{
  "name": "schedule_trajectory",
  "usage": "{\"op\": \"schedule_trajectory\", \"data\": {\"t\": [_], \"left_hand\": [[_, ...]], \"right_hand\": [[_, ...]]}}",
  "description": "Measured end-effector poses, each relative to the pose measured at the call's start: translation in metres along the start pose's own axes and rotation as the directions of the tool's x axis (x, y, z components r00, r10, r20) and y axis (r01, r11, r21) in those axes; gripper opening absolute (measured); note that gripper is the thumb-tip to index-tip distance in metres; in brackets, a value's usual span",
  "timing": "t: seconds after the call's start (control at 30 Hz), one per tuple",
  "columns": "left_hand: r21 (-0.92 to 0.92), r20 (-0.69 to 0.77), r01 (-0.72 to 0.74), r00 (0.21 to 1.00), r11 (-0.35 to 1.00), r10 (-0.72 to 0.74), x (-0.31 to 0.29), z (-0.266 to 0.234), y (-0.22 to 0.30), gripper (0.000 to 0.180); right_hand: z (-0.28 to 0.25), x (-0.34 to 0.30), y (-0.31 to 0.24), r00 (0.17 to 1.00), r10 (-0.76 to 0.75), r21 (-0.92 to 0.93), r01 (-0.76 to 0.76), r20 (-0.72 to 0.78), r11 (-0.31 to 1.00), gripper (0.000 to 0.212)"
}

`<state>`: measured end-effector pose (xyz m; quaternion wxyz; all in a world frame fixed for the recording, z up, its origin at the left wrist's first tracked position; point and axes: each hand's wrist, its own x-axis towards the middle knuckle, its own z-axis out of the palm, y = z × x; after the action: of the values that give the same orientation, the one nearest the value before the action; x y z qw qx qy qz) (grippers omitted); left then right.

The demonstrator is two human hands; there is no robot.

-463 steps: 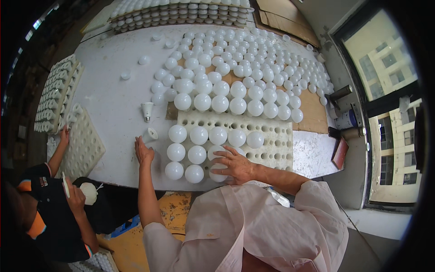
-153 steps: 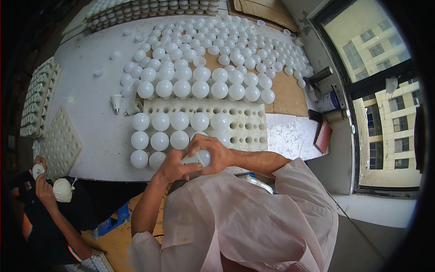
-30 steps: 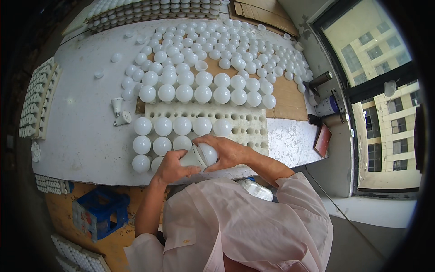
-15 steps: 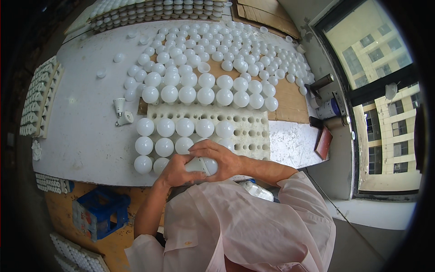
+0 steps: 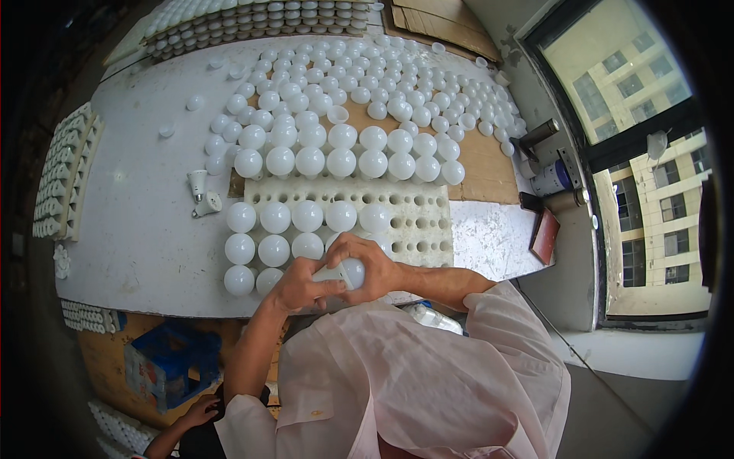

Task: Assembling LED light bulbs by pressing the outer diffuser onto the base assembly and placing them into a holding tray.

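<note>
White bulb: grasped by fingers of both left hand and right hand, above foam tray edge; bulb rows on counter.

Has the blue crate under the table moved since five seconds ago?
Yes. The blue crate now sits beneath the table edge, below the bulb rows; five seconds ago that floor spot held no crate.

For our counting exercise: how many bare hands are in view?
3: left hand and right hand clasping a white round plastic bulb; another person's hand at lower left. More may be hidden.
</note>
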<state>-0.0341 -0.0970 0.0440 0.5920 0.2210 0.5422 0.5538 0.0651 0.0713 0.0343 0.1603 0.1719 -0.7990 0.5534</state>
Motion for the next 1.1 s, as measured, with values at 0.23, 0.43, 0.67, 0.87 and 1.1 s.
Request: {"op": "schedule_trajectory", "data": {"t": [0.23,0.43,0.67,0.87,1.1], "left_hand": [[-0.239,0.111,0.165,0.984,0.957,-0.142,0.026,-0.030,-0.029,0.036],[-0.735,0.221,0.122,0.973,0.667,0.066,0.031,-0.027,-0.037,0.050],[-0.471,-0.096,0.049,0.990,0.881,-0.106,0.033,-0.013,-0.026,0.045],[-0.649,0.170,0.155,0.984,0.745,-0.056,0.037,-0.022,-0.040,0.045],[-0.065,-0.258,-0.145,0.958,0.987,0.124,0.001,-0.031,-0.019,0.034]], "right_hand": [[-0.003,0.000,0.017,0.970,0.244,0.067,-0.242,-0.015,0.968,0.056],[0.000,-0.004,0.012,0.913,0.409,0.385,-0.376,-0.004,0.843,0.094],[-0.007,-0.004,0.010,0.870,0.473,-0.056,-0.483,-0.139,0.874,0.092],[-0.001,-0.010,0.015,0.896,0.427,0.098,-0.417,-0.121,0.904,0.089],[-0.061,-0.052,0.016,0.723,0.308,-0.124,-0.477,-0.618,0.870,0.086]]}}
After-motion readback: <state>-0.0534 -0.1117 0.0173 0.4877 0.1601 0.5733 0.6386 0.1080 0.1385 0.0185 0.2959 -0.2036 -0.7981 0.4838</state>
